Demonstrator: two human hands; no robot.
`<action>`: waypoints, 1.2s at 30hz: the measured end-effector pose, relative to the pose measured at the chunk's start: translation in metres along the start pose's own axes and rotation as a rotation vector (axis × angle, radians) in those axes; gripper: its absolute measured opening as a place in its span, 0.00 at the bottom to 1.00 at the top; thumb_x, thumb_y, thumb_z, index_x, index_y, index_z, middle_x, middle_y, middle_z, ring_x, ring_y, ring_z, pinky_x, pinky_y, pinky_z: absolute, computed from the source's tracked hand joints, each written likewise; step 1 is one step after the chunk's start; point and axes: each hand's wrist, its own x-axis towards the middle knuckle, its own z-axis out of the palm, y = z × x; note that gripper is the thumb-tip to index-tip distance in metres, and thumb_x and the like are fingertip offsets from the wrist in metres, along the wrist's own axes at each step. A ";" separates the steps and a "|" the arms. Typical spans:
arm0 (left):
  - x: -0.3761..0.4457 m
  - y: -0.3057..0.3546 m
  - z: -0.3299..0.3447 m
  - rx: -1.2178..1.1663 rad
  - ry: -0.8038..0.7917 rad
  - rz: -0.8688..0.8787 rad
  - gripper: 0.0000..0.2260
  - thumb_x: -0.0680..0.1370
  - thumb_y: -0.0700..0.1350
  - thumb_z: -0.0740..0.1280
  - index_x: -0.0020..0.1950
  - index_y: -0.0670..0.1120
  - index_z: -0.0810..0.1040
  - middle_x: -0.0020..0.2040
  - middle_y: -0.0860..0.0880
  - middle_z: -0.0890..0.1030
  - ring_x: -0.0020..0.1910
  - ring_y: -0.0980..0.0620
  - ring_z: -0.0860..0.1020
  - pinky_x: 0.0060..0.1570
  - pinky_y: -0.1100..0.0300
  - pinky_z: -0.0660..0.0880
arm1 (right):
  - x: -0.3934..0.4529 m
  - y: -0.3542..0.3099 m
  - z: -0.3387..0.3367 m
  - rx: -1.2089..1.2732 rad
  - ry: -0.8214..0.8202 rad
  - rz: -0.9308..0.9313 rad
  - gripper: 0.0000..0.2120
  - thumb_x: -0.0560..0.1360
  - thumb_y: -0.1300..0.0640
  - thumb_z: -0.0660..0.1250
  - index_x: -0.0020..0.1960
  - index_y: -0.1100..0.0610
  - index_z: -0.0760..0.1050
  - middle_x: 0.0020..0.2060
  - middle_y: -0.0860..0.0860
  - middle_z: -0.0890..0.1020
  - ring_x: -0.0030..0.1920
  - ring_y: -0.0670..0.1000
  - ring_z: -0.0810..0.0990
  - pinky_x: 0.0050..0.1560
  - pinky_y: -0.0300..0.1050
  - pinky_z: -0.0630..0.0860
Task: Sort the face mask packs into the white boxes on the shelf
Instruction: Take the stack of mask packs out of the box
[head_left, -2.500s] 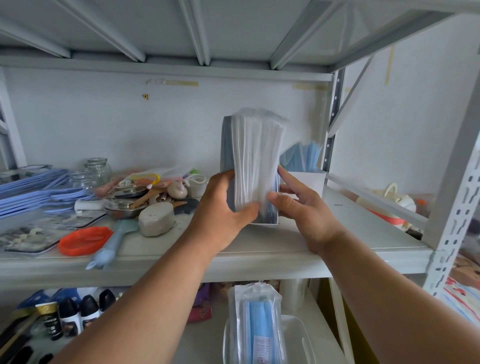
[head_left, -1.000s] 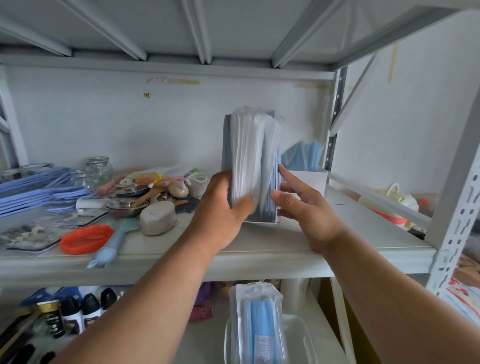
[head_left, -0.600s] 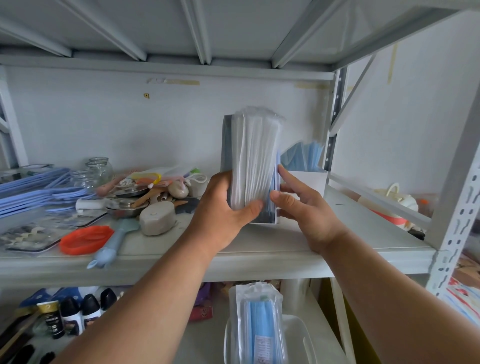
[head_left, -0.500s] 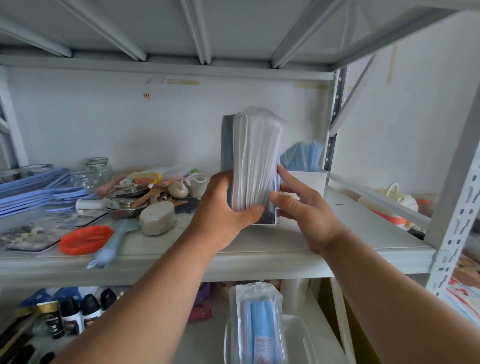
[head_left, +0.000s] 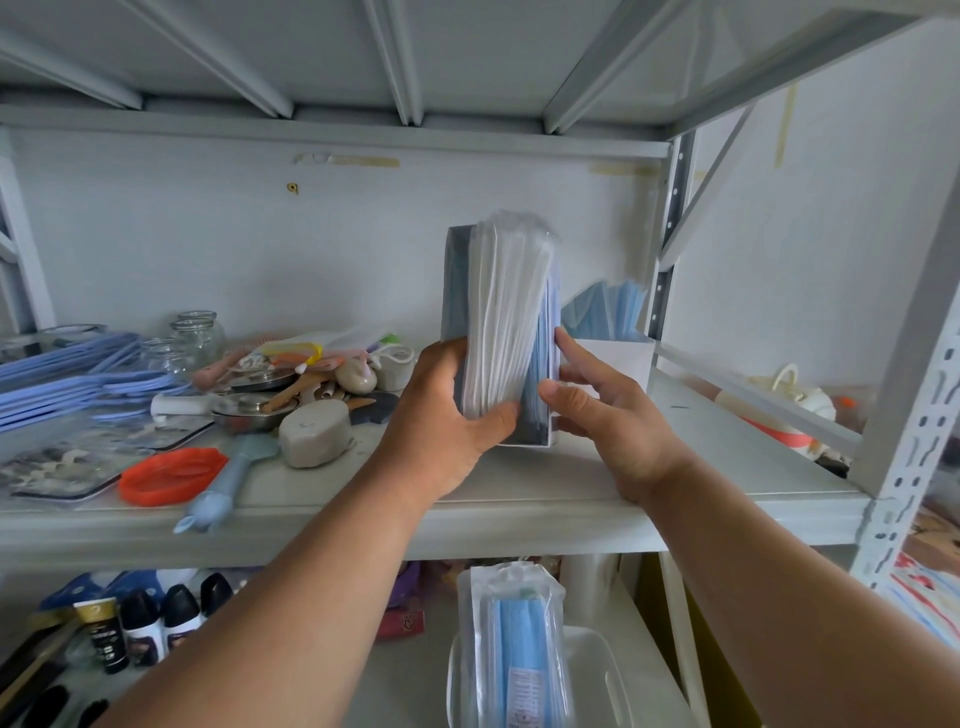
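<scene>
A tall white box (head_left: 527, 442) stands on the middle shelf (head_left: 519, 509), open toward me. A clear pack of white and blue face masks (head_left: 506, 312) sits upright in it and sticks out above the top. My left hand (head_left: 441, 421) grips the pack's lower part, thumb across its front. My right hand (head_left: 602, 415) holds the box's right side, thumb at the front edge and fingers on the wall. Behind it a second white box (head_left: 618, 358) holds blue masks (head_left: 608, 306). Another mask pack (head_left: 511, 649) stands in a white tray (head_left: 618, 670) on the lower shelf.
Left of the box lies clutter: a grey stone-like lump (head_left: 314, 434), an orange ring (head_left: 171, 475), a blue brush (head_left: 218, 493), metal lids, glass jars (head_left: 197, 332) and blue hangers (head_left: 67, 374). Small bottles (head_left: 145, 623) stand on the lower shelf. A shelf upright (head_left: 914, 415) rises at the right.
The pack's layers were spread apart a second ago and are now pressed together in the box. Both hands have stayed in nearly the same place.
</scene>
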 end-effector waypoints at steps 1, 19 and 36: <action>0.000 0.001 0.000 0.010 -0.004 -0.006 0.30 0.70 0.60 0.77 0.70 0.60 0.73 0.63 0.54 0.79 0.58 0.55 0.82 0.56 0.49 0.84 | 0.000 0.000 0.000 0.001 0.000 0.001 0.43 0.72 0.35 0.76 0.85 0.36 0.67 0.69 0.43 0.81 0.59 0.35 0.85 0.58 0.37 0.81; 0.001 0.009 -0.002 0.066 -0.020 0.034 0.13 0.82 0.48 0.67 0.66 0.51 0.83 0.65 0.55 0.76 0.61 0.56 0.79 0.59 0.64 0.74 | -0.001 0.000 0.002 0.047 0.078 0.024 0.44 0.71 0.37 0.76 0.85 0.40 0.69 0.64 0.49 0.84 0.54 0.38 0.88 0.49 0.34 0.84; 0.002 0.001 -0.002 0.106 -0.007 0.088 0.16 0.86 0.52 0.65 0.72 0.50 0.81 0.78 0.54 0.68 0.75 0.53 0.71 0.75 0.51 0.72 | 0.001 0.005 0.002 -0.024 0.121 0.043 0.46 0.71 0.28 0.71 0.86 0.39 0.67 0.59 0.47 0.84 0.58 0.48 0.86 0.53 0.42 0.86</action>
